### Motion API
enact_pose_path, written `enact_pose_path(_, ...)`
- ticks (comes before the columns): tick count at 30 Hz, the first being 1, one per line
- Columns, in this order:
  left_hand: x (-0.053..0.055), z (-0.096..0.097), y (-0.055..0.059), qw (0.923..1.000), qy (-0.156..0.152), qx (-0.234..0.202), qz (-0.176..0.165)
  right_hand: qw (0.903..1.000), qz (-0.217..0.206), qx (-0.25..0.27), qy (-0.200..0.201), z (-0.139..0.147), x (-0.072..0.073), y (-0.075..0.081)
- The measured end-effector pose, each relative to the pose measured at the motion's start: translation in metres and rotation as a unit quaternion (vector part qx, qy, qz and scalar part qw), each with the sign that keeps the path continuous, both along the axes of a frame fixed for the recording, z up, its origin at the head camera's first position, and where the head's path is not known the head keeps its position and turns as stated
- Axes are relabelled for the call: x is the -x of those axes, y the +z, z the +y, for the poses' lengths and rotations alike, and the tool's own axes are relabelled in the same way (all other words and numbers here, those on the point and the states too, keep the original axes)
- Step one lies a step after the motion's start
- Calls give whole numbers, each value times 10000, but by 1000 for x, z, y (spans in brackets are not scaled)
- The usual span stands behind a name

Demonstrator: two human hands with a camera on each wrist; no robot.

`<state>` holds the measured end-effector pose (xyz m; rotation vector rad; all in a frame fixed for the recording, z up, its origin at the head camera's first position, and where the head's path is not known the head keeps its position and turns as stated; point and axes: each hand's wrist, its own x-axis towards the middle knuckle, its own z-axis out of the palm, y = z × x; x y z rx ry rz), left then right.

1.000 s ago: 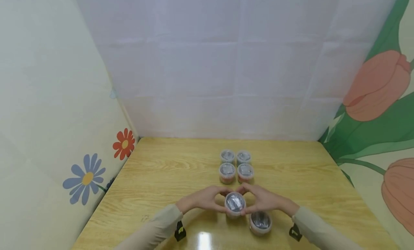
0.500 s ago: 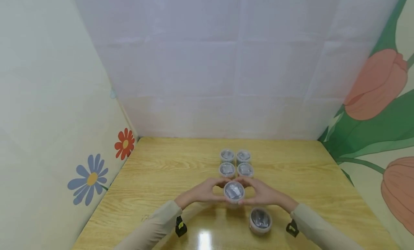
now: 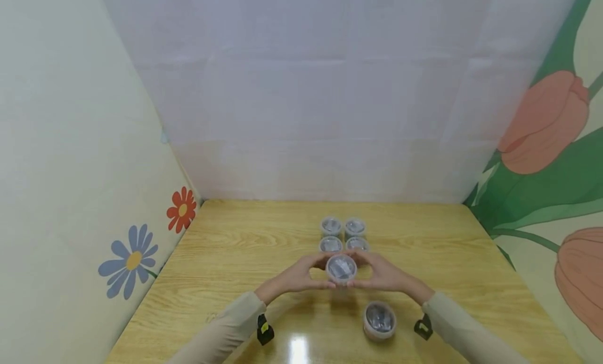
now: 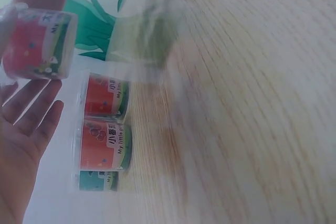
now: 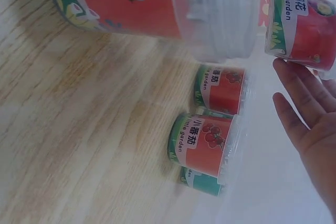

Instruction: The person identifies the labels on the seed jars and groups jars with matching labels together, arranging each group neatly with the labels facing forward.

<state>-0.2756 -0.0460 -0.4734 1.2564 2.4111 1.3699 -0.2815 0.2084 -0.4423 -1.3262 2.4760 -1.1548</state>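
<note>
Between both hands, above the table, is a small clear-lidded plastic tub (image 3: 341,269) with a pink-red printed label. My left hand (image 3: 301,275) grips its left side with thumb and fingers, and my right hand (image 3: 382,274) grips its right side. In the wrist views the held tub (image 4: 39,45) is clear of the tabletop. Just beyond it stand two tubs with orange-red labels, the left tub (image 3: 331,244) and the right tub (image 3: 357,244), partly hidden by the hands. Behind these are two tubs with teal labels, a left one (image 3: 331,226) and a right one (image 3: 355,227).
Another tub with a red label (image 3: 379,320) stands on the wooden table (image 3: 235,249) near the right forearm. A white sheet (image 3: 301,118) hangs behind the table's back edge. Flower-printed walls (image 3: 542,128) flank both sides.
Both hands have carried the held tub away from the person, toward the group of tubs. The tub at the near right has stayed in place.
</note>
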Motion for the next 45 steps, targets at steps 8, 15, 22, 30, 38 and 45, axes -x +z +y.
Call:
enact_pose_path(8, 5, 3, -5, 9988, 228, -438, -49, 9995, -87, 306, -46, -1, 3, 3)
enact_pose_path(15, 7, 2, -1, 9976, 295, -545, -316, 9984, -335, 455, -78, 0, 5, 4)
enact_pose_path(22, 14, 6, -1, 9957, 539, -494, -566, 9965, -460, 682, 130, 4, 17, -4)
enact_pose_path(30, 20, 10, -4, 9917, 694, -724, -801, 9948, -468, 868, 244, 6, 29, -12)
enact_pose_path(38, 18, 15, 8, 9885, 705, -996, -896, 9925, -602, 1050, 138, 9, 38, -14)
enact_pose_path(45, 15, 19, 24, 9871, 827, -968, -967, 9890, -964, 1121, 56, 12, 46, -14)
